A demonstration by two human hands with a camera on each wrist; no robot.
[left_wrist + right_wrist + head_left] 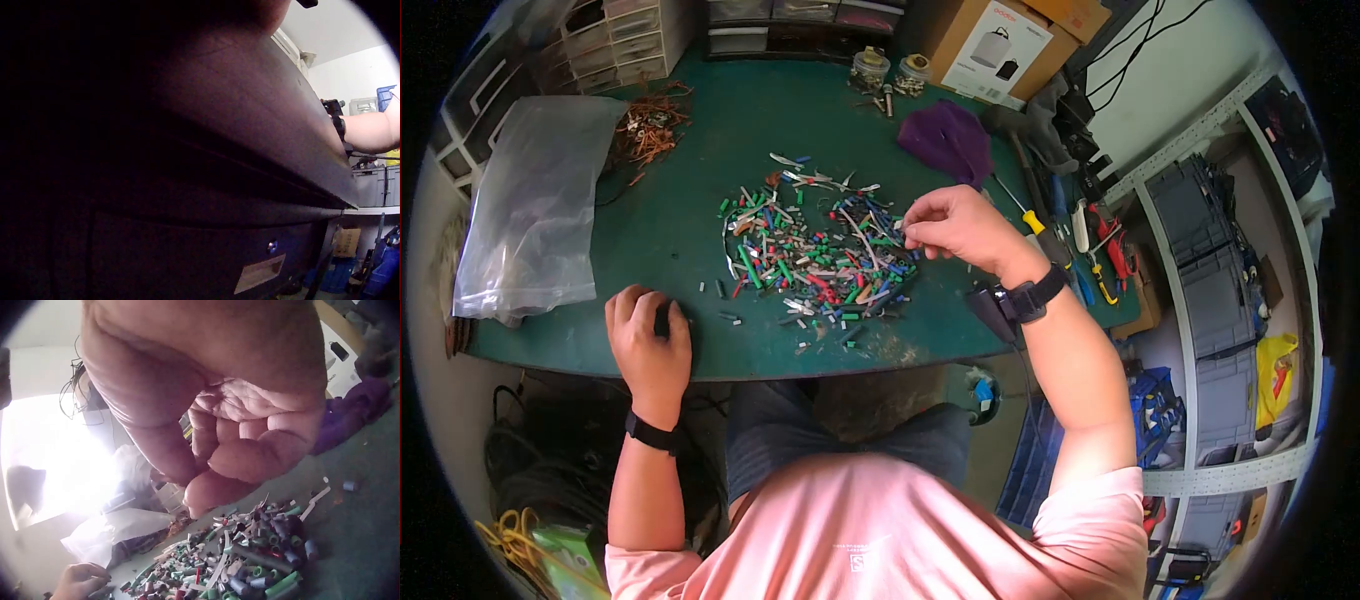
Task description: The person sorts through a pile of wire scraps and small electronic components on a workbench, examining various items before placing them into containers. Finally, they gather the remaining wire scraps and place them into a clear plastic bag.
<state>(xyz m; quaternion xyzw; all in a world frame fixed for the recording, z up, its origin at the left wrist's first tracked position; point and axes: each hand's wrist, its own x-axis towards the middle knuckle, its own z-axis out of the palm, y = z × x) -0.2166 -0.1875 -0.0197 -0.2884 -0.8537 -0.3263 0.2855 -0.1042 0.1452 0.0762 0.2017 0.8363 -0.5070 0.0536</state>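
A spread pile of short cut tubes and wire pieces (820, 255), green, red, blue, grey and white, lies on the green tabletop. Over its right edge is my right hand (975, 232), fingers curled and thumb close to the index finger. The right wrist view has the same hand (219, 419) above the pieces (250, 562); no piece shows clearly between its fingertips. Left of the pile, near the front edge, my left hand (650, 345) rests on the table, fingers loosely bent. It also appears at the lower left of the right wrist view (80, 582).
A clear plastic bag (535, 210) lies at the left, beside a tangle of copper wire (652, 128). Farther back stand small jars (868, 72) and a cardboard box (1000, 50). A purple cloth (947, 140) and a yellow-handled screwdriver (1033, 222) lie to the right.
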